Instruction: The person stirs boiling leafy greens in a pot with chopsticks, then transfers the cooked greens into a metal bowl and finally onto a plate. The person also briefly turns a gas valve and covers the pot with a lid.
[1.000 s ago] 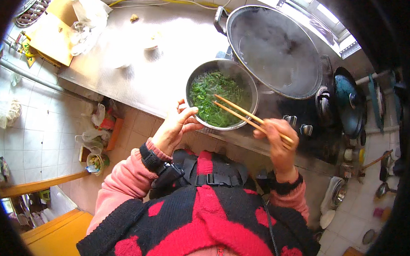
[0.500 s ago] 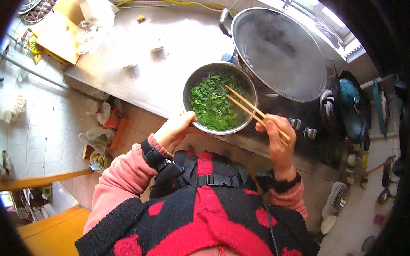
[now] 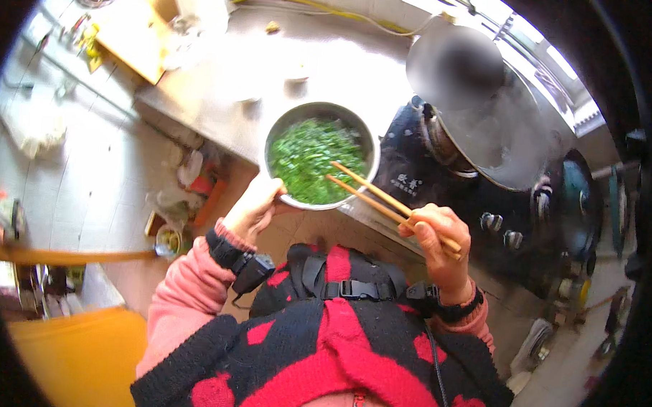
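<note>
My left hand [image 3: 252, 207] grips the near-left rim of a round metal bowl [image 3: 375, 156], with the thumb over the edge. Chopped green leaves [image 3: 315, 156] fill much of the bowl. My right hand [image 3: 443, 245] is closed round a pair of wooden chopsticks [image 3: 383, 203], whose tips reach over the rim to the greens. To the right of the bowl, a large wok [image 3: 506, 152] sits on the black gas stove [image 3: 406, 163] with steam in it. The wok's far-left part is smeared by blur.
Stove knobs [image 3: 502, 230] face me at the right. A dark lid [image 3: 579, 205] leans beyond them. Across the back of the bright counter [image 3: 274, 54] runs a yellow hose [image 3: 318, 7]. White plastic bags and a wooden board [image 3: 141, 43] lie at the far left.
The bowl has moved left, away from the wok, and more of the stove shows between them. The chopsticks moved with it, still at the greens. The view has shifted too.
</note>
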### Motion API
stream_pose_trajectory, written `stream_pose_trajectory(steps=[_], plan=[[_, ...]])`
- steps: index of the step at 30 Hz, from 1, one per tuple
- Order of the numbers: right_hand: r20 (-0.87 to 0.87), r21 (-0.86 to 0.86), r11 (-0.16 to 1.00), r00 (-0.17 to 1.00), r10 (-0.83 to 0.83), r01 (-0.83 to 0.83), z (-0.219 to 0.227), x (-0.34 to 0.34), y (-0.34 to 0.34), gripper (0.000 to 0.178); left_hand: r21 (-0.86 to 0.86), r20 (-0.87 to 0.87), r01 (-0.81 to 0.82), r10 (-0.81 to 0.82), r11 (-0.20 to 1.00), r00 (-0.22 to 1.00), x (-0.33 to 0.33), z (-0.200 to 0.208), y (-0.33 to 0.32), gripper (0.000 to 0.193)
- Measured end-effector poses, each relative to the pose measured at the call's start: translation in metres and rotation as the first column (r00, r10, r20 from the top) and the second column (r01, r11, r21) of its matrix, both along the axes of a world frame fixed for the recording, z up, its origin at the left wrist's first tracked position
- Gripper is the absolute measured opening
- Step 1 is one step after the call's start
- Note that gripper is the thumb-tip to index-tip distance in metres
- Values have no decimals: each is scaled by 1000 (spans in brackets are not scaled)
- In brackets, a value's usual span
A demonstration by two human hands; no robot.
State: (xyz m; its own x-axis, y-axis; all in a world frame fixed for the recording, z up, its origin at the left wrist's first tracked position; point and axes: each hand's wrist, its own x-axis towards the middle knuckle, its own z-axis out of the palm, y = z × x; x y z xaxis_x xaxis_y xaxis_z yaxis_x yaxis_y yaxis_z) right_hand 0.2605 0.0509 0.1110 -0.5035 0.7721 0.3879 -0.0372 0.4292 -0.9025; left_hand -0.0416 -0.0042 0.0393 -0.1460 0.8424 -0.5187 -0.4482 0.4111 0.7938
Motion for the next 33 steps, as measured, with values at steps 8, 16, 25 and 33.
stream_pose_trajectory(steps=[8, 16, 25, 33], plan=[[-121, -97, 992, 989, -89, 78, 12, 23, -12, 15, 22, 142, -26, 22, 999, 990, -22, -45, 18, 53], [-372, -133, 926, 848, -376, 352, 38, 80, -21, 20, -2, 140, -127, 126, 992, 982, -24, -94, 47, 46], [171, -249, 698, 740, -651, 671, 83, 161, 112, 26, 4, 128, -212, 210, 977, 969, -6, -86, 42, 30], [117, -399, 719, 809, -576, 570, 54, 148, 206, 22, 3, 158, -152, 149, 988, 976, 18, -58, 18, 43]])
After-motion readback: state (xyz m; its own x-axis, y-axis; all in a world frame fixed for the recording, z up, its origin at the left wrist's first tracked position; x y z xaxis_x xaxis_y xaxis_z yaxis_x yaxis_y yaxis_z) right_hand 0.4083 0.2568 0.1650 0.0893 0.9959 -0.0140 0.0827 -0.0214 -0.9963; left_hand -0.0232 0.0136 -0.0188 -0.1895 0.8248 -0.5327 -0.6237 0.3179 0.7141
